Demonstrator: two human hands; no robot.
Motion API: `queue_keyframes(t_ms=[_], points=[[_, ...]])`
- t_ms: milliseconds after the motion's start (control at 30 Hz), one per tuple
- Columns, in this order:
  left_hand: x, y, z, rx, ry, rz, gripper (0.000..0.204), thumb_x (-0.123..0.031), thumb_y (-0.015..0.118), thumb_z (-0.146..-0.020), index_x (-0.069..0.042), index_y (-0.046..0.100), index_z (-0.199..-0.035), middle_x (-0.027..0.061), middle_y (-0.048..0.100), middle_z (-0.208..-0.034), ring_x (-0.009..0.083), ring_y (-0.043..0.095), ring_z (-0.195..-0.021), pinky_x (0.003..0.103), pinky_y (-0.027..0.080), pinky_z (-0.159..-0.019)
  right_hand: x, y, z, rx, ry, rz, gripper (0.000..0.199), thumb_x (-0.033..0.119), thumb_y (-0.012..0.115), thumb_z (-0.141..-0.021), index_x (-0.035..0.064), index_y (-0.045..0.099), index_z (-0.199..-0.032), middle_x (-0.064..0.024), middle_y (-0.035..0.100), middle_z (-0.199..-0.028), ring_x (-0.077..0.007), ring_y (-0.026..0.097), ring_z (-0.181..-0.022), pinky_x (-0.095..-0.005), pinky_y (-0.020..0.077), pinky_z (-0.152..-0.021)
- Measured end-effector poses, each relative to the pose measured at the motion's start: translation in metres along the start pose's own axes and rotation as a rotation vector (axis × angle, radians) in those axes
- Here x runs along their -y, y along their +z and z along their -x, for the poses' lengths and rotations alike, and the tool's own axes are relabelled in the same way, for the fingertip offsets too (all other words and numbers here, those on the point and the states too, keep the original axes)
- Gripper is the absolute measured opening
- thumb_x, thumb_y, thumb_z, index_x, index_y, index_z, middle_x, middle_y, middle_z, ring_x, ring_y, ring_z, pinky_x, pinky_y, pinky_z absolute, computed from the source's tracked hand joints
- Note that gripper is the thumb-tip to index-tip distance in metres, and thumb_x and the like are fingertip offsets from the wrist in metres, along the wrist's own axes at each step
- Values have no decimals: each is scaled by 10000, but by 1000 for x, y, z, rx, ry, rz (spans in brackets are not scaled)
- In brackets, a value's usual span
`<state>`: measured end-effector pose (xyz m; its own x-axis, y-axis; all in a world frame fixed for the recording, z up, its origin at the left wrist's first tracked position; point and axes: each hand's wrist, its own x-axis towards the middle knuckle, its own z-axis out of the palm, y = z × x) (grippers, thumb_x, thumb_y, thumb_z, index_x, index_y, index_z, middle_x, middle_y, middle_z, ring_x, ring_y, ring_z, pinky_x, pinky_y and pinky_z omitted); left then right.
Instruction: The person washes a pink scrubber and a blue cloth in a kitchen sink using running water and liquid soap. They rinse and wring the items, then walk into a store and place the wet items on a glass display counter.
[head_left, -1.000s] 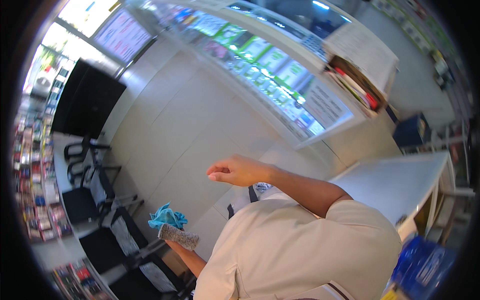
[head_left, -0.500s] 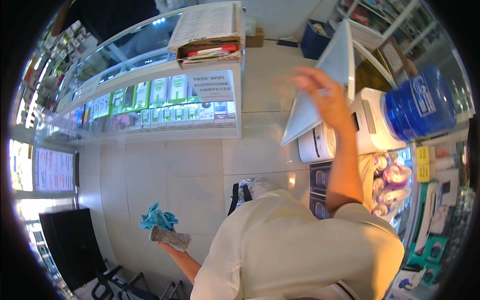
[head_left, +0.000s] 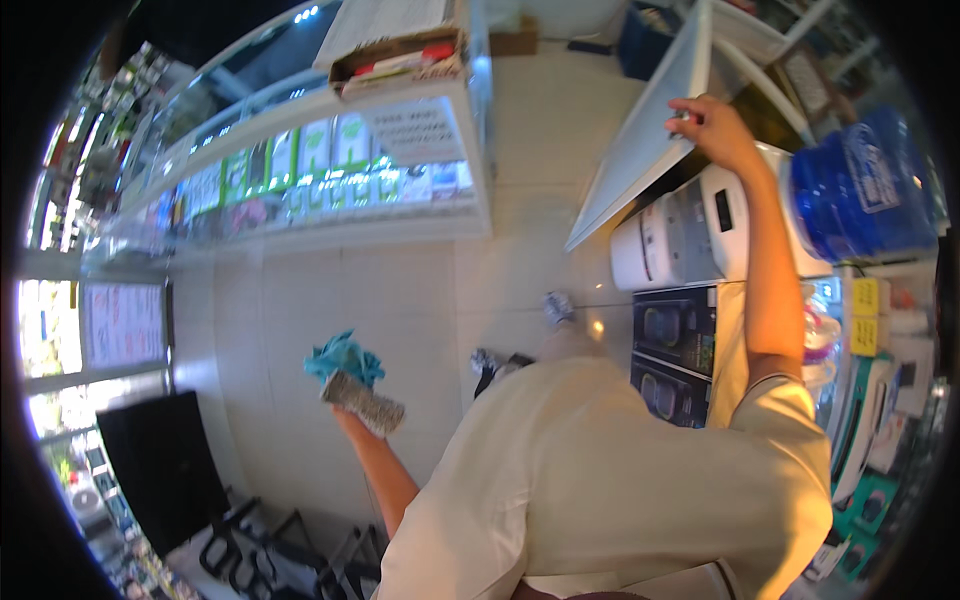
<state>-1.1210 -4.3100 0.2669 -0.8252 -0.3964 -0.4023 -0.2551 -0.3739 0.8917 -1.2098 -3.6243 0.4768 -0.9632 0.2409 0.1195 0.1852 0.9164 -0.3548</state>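
Right hand: the right hand (head_left: 712,130) is raised, arm stretched out, fingers curled over the upper edge of a white panel (head_left: 645,150) and gripping it.
Panel: flat, pale, tilted; it slants from the hand at upper right down toward the tiled floor (head_left: 400,300) at lower left, and its lower part lies in front of a white appliance (head_left: 680,235).
Left hand: the left hand (head_left: 352,408) is held out low at the person's left, closed around a grey brush (head_left: 362,403) and a bunched teal cloth (head_left: 343,360); the hand itself is mostly hidden behind them.
Brush and cloth: the cloth sits on top of the brush, touching it; both hang in the air above the floor, well apart from the panel.
Beside the right arm: a blue water jug (head_left: 860,190) lies just right of the forearm; two dark boxes (head_left: 675,350) are stacked below the appliance.
Counter: a glass display counter (head_left: 330,180) curves across the upper left, with a tray of papers (head_left: 395,55) on top.
Lower left: black chairs (head_left: 250,530) by a dark screen (head_left: 160,460).
Clothing: a cream short-sleeved shirt (head_left: 620,480) fills the lower middle.
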Motion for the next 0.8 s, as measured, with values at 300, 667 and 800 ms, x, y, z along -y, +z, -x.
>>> queue_keyframes(t_ms=[300, 667, 800], points=[[28, 88, 64, -182, 107, 152, 267, -260, 576, -1025, -56, 582, -1198, 82, 593, -1010, 231, 612, -877, 369, 542, -754, 28, 28, -115, 290, -239, 28, 221, 181, 727, -863, -28, 688, -804, -100, 722, -776, -224, 645, -651, -360, 492, -617], [28, 165, 118, -413, 87, 140, 202, -265, 587, -1001, -82, 601, -1087, 58, 602, -916, 206, 627, -777, 350, 525, -657, 87, 48, -294, 582, -400, 159, 296, 293, 709, -889, 14, 701, -789, -67, 713, -798, -208, 626, -753, -396, 474, -673], [31, 165, 114, -401, 117, 187, 195, -274, 586, -997, -91, 604, -1060, 46, 602, -885, 201, 624, -758, 343, 518, -643, 83, 71, -357, 547, -471, 99, 403, 403, 703, -920, 2, 744, -910, -103, 721, -865, -233, 637, -824, -408, 489, -730]])
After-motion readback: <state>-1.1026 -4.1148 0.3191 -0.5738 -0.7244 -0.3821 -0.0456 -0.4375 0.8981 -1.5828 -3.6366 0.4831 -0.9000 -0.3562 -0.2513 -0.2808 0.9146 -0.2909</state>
